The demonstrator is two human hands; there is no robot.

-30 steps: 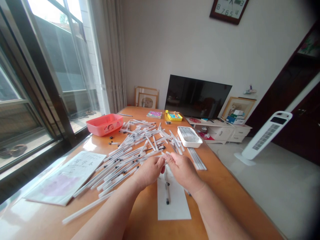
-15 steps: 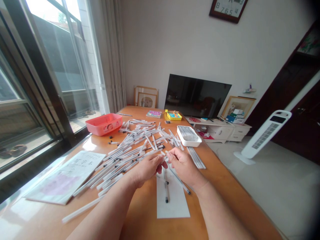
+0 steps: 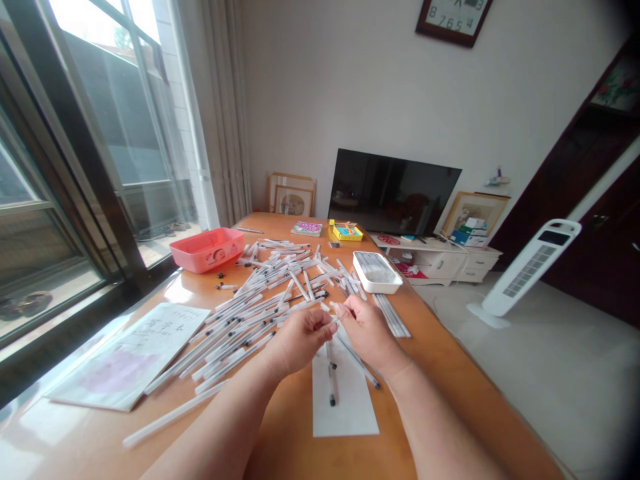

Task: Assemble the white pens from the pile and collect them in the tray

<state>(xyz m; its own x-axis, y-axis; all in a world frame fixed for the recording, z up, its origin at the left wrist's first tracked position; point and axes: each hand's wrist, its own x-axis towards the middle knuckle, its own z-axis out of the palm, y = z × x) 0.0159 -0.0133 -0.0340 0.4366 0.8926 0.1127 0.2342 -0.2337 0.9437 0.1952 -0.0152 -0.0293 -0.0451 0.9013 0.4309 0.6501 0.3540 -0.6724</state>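
My left hand (image 3: 299,339) and my right hand (image 3: 365,328) meet above a white paper sheet (image 3: 345,405) on the orange wooden table (image 3: 440,373). The right hand's fingers pinch a thin clear pen (image 3: 358,361) that slants down toward me under the palm. The left hand's fingertips are pinched together at that pen's upper end, and what they hold is too small to name. A black-tipped pen (image 3: 331,388) lies on the paper below the hands. A large heap of clear pens (image 3: 260,300) spreads out to the left and beyond.
A pink plastic basket (image 3: 207,249) stands at the back left, a white tray (image 3: 376,271) at the back right with a row of pens (image 3: 392,315) beside it. A printed sheet (image 3: 127,357) lies at the near left. Small boxes, a television and a tower fan (image 3: 525,270) are beyond.
The right hand has drawn a pen out, so it now slants below the palm. Both hands rose slightly and stay pinched together.
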